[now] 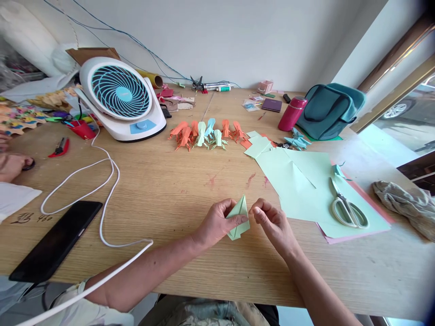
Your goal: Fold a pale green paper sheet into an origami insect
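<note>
My left hand (220, 219) grips a folded piece of pale green paper (241, 209), thumb pressed on its front and fingers behind. The paper is creased into a pointed shape, tip up, with a small flap at the bottom. Just to its right is my right hand (273, 222), its fingers curled and the thumb against them; I see nothing held there. Several folded paper figures (201, 134) in orange, green and light blue stand in a row farther back. Right of my hands lie large pale green sheets (299, 194), with scissors (348, 210) resting on them.
A white fan (118, 95) stands back left, with a white cable (113, 181) looping across the table near a black tablet or phone (57, 240). At the back right are a pink bottle (291, 114) and a teal bag (329, 111). Another person's hand (15, 165) shows at far left.
</note>
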Available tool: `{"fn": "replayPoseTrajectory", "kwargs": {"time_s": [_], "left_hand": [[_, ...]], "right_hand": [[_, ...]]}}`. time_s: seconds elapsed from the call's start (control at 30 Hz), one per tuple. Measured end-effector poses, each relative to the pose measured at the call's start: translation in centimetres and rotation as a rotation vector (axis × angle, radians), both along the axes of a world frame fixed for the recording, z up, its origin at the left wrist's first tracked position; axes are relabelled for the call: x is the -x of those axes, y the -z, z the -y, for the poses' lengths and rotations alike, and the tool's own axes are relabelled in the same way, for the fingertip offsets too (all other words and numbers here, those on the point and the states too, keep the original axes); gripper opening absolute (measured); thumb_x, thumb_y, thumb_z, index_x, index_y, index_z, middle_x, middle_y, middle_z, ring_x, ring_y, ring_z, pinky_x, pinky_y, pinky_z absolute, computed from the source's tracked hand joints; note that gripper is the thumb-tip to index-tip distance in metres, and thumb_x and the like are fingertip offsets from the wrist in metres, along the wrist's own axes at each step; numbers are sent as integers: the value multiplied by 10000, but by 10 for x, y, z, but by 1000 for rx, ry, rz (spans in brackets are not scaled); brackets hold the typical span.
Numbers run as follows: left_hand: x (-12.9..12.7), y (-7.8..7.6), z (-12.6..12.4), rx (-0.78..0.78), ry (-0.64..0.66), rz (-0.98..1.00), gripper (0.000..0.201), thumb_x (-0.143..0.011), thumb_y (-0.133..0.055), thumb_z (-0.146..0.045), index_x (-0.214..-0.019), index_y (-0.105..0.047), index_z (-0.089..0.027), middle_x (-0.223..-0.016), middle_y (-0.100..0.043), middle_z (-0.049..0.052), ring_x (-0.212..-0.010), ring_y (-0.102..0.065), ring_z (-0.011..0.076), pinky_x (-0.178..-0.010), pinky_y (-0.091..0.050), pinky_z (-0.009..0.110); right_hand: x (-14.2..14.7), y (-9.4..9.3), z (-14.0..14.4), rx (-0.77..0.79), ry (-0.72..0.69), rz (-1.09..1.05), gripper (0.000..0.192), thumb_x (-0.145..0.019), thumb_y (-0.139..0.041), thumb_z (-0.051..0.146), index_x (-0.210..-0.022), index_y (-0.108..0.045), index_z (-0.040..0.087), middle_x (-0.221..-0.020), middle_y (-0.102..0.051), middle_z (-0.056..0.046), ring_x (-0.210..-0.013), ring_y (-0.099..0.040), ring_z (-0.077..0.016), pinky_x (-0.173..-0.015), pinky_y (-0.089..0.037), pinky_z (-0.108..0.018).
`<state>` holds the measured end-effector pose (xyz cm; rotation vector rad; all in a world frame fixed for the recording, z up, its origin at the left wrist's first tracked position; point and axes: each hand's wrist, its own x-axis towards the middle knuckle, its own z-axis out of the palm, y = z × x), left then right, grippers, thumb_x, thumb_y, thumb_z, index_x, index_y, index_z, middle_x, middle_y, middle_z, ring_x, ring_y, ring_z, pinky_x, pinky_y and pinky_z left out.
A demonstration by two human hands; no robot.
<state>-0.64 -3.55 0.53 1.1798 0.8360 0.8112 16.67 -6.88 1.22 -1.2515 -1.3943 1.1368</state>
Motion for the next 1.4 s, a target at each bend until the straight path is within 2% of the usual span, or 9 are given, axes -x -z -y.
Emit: {"fn": "replayPoseTrajectory", "kwargs": {"time_s": [0.1, 0.2, 0.37, 0.53, 0.7, 0.9, 1.07, 1.23, 1.4], "left_hand": [[0, -1, -2, 90, -57, 104, 461, -682, -836, -476, -706, -499, -161, -644, -434, -62, -601, -387, 73, -563, -338, 193], [2, -1, -5, 150, -15, 146, 466, -677, -840, -475, -712, -497, -161, -642, -444, -62, -608, -389, 74, -576, -338, 196], [6, -5, -13, 108, 30, 133, 442, -670, -844, -480, -698, -562, -140, -639, -492, -45, -607, -413, 74, -588, -338, 209], [8, -5, -15, 159, 11, 140, 492, -599, -882, -482, -648, -531, -141, -597, -490, -50, -563, -394, 65, -552, -307, 213], [7, -5, -12, 124, 25, 142, 489, -641, -853, -497, -641, -509, -150, -585, -455, -59, -559, -377, 66, -557, -300, 215], [6, -8, -10, 100, 10, 127, 537, -649, -838, -517, -600, -437, -163, -561, -384, -74, -546, -319, 60, -540, -267, 210], [6, -8, -10, 84, -4, 113, 506, -665, -822, -530, -635, -478, -160, -578, -411, -67, -560, -333, 66, -541, -272, 211], [7, -11, -10, 97, -66, 125, 532, -653, -838, -506, -598, -433, -165, -558, -371, -76, -549, -298, 60, -538, -251, 211], [6, -6, -7, 143, -39, 156, 526, -658, -842, -482, -594, -428, -164, -561, -400, -70, -547, -344, 60, -544, -275, 213]], "right_hand": [[2, 4, 2, -28, -80, 155, 389, -955, -541, 483, -703, -509, 188, -672, -452, 20, -641, -397, -124, -595, -324, -259], [4, 6, 2, -70, -101, 243, 368, -958, -549, 434, -688, -490, 191, -674, -456, 26, -629, -404, -121, -596, -327, -256], [5, 4, 2, -114, -161, 306, 349, -958, -538, 389, -675, -474, 195, -662, -470, 29, -611, -418, -119, -586, -329, -252], [6, 3, 4, -148, -164, 304, 332, -962, -532, 396, -700, -510, 193, -688, -514, 12, -630, -454, -127, -605, -363, -255], [9, 5, 3, -180, -118, 313, 349, -960, -529, 365, -661, -459, 199, -657, -468, 22, -605, -426, -121, -589, -348, -256], [9, 6, 3, -203, -153, 311, 316, -951, -538, 316, -671, -449, 201, -669, -465, 22, -616, -423, -121, -597, -342, -252], [11, 6, 4, -216, -151, 318, 324, -955, -527, 324, -666, -442, 204, -669, -465, 17, -610, -427, -124, -593, -346, -256], [14, 4, 5, -191, -144, 323, 315, -957, -529, 365, -691, -491, 202, -665, -485, 18, -606, -443, -126, -586, -359, -255], [16, 4, 4, -224, -123, 323, 350, -964, -507, 370, -660, -457, 205, -638, -477, 20, -585, -428, -121, -573, -352, -256]]}}
